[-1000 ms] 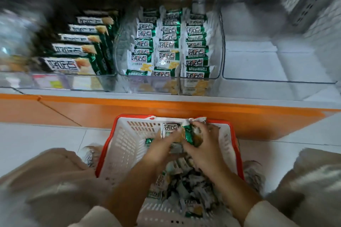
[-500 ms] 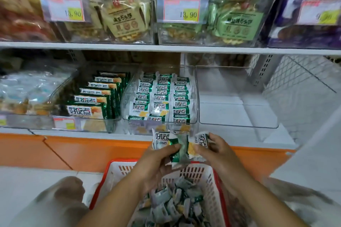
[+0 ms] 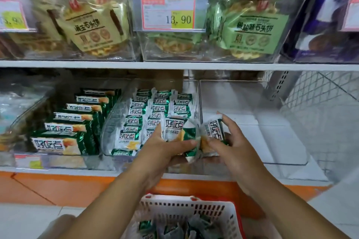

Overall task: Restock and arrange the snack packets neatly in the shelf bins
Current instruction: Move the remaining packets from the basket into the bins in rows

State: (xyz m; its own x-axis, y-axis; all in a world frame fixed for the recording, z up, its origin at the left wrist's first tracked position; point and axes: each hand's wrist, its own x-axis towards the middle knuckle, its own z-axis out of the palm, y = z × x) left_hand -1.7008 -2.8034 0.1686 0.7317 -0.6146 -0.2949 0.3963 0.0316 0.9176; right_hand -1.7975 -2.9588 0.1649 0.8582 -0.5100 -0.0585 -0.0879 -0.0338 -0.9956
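My left hand (image 3: 163, 148) grips a small stack of green-and-white snack packets (image 3: 175, 130) in front of the middle clear bin (image 3: 116, 116). That bin holds several rows of the same packets. My right hand (image 3: 231, 141) holds another packet (image 3: 212, 128) tilted, right beside the left hand's stack, near the divider to the clear bin on the right (image 3: 252, 122), which holds nothing. Below, a white basket with a red rim (image 3: 194, 207) holds several loose packets.
A left bin (image 3: 64, 134) holds longer green snack boxes. The upper shelf (image 3: 174, 65) carries bags of biscuits behind a price tag (image 3: 168, 13). An orange base strip (image 3: 58, 186) runs under the lower shelf. A wire mesh panel (image 3: 320, 106) stands at the right.
Both hands rose from the basket with packets and moved up to the front of the middle bin. The view lifted from the basket toward the shelves.
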